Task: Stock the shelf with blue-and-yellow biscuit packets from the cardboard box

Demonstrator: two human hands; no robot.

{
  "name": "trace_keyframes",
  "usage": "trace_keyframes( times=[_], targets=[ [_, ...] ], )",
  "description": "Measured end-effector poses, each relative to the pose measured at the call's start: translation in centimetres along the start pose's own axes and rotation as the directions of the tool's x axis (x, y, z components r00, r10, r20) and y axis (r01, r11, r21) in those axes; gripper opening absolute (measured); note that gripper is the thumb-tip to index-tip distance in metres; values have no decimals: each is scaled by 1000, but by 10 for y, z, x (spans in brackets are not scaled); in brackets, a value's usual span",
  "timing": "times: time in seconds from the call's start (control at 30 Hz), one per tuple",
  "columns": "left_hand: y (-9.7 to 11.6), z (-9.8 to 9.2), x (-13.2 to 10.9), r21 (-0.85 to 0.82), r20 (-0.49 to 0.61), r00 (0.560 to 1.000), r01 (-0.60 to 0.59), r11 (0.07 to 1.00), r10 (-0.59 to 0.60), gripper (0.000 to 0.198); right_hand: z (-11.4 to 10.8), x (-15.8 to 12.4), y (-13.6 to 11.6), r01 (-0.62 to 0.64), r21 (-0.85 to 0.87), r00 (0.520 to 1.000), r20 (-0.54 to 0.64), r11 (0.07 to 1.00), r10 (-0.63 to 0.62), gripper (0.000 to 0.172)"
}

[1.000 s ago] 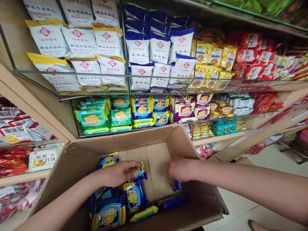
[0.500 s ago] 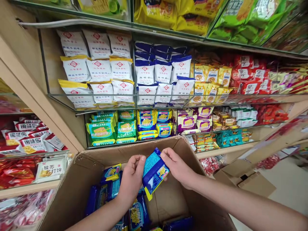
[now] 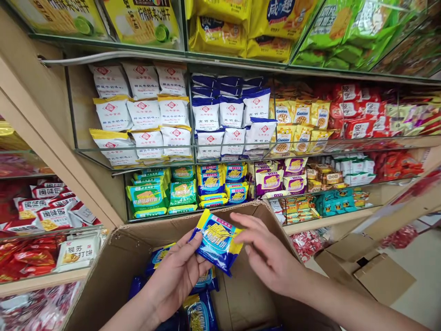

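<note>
My left hand [image 3: 181, 269] pinches a blue-and-yellow biscuit packet [image 3: 218, 240] by its left side, thumb on top and fingers beneath. The packet's printed front faces up, tilted, above an open cardboard box [image 3: 106, 276]. Beside the packet's right end is my right hand [image 3: 272, 257], its fingers stretched out and apart; whether a fingertip touches the wrapper I cannot tell. Below, partly hidden by my left hand and arm, more blue biscuit packets [image 3: 201, 312] lie in the left part of the box.
Glass-fronted shelves rise behind the box. They carry white snack packets [image 3: 144, 115], green biscuit packets [image 3: 149, 196], matching blue-and-yellow packets [image 3: 211, 178] and purple ones [image 3: 269, 182]. A wooden upright [image 3: 69, 133] stands at left. Another cardboard box [image 3: 382, 276] lies on the floor at right.
The packet has been turned over, from its back to its printed front. My right hand has let go of its corner and spread its fingers. The view has tipped upward slightly.
</note>
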State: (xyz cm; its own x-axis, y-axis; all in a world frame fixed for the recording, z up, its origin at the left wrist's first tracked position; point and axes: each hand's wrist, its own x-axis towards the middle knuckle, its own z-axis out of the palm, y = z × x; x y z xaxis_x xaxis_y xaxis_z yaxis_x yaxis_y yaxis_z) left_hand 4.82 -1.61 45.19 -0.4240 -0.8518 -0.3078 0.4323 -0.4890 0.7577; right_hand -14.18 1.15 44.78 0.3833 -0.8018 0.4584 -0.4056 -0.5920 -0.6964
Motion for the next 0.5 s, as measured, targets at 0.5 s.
trace_keyframes(
  times=[0.5],
  targets=[
    [5, -6, 18, 725, 316, 927, -372, 580, 201, 51, -24, 4, 9, -370, 52, 929, 25, 928, 369, 46]
  ],
)
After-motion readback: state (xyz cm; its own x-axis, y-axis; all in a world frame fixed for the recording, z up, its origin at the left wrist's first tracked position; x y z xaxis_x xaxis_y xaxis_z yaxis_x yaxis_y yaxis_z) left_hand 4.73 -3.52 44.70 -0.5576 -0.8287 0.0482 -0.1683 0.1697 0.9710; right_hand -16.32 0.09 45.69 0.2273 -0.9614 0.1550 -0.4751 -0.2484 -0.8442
